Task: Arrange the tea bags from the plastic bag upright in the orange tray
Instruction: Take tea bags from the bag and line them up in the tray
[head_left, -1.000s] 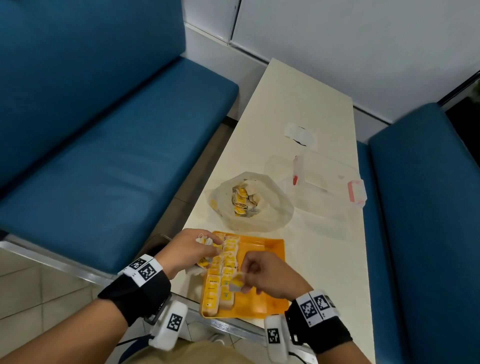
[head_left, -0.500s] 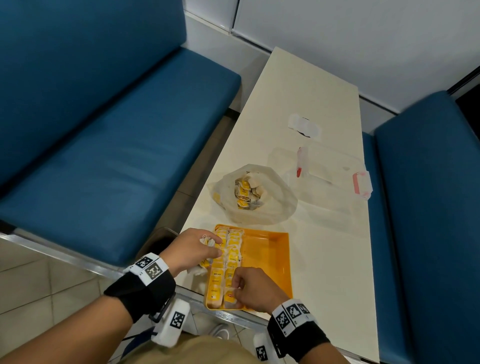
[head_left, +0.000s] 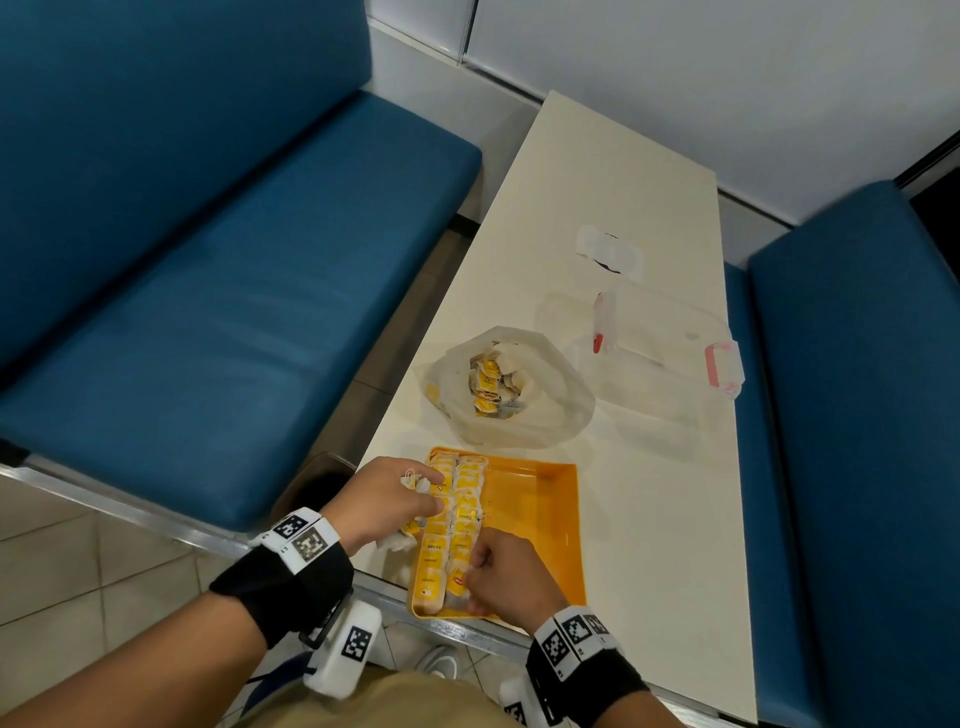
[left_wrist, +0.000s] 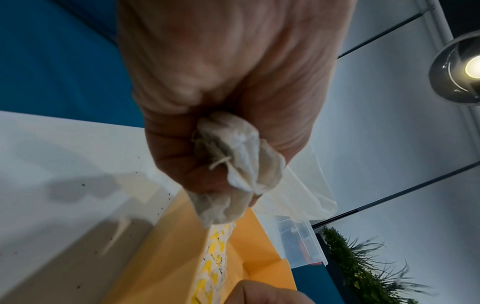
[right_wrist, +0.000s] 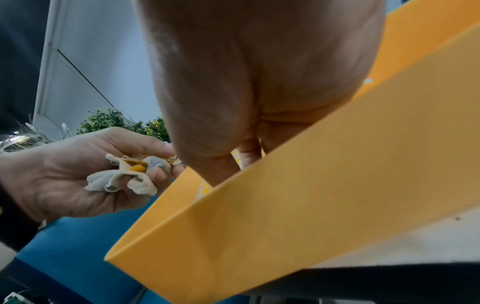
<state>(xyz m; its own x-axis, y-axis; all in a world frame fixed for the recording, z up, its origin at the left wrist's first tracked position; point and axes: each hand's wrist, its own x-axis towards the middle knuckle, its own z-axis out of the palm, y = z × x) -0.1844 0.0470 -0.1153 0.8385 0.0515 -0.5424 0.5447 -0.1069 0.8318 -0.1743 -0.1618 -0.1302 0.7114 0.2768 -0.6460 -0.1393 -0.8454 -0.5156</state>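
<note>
- A shallow rectangular orange plastic tray (head_left: 540, 525) sits at the near edge of the long cream worktop (head_left: 649, 467).
- Two rows of yellow-tagged tea bags (head_left: 457, 525) stand packed along the tray's left side; its right part is bare.
- The left hand (head_left: 379, 501) hovers at the tray's left rim, its grip closed round a bunch of crumpled white tea bags (left_wrist: 233, 160) with strings and yellow tags.
- The right hand (head_left: 511, 579) is at the near end of the rows, fingers curled and pinching a tea bag there.
- A crinkled clear plastic bag (head_left: 511, 387), lying open just beyond the tray, holds more tea bags.
- To its right lies a clear plastic container with pink clips (head_left: 670, 358).
- Blue padded benches (head_left: 208, 291) flank the worktop.
</note>
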